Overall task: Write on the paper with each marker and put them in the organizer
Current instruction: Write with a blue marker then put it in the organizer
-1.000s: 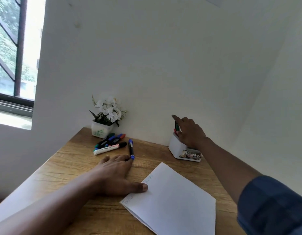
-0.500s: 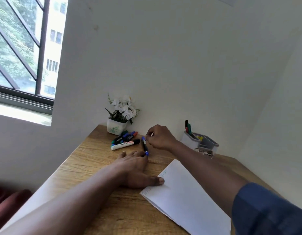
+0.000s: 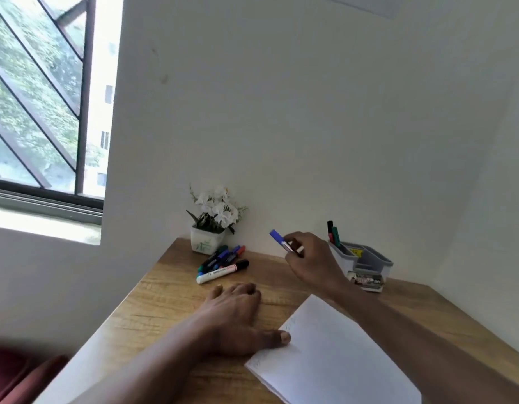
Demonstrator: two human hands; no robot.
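Your right hand (image 3: 313, 262) was up off bench (image 3: 165, 295), fingers curled round blue marker (image 3: 278, 238), blue end poking up-left toward wall. Your left hand (image 3: 238, 316) lay flat on bench, fingers relaxed, holding nothing, thumb tip on corner of paper (image 3: 334, 360). Loose markers (image 3: 223, 262) sat piled near flower pot (image 3: 207, 240). Grey organizer (image 3: 369, 262) stood by wall, just right of your right hand, with upright markers (image 3: 333, 232) in its back-left slot.
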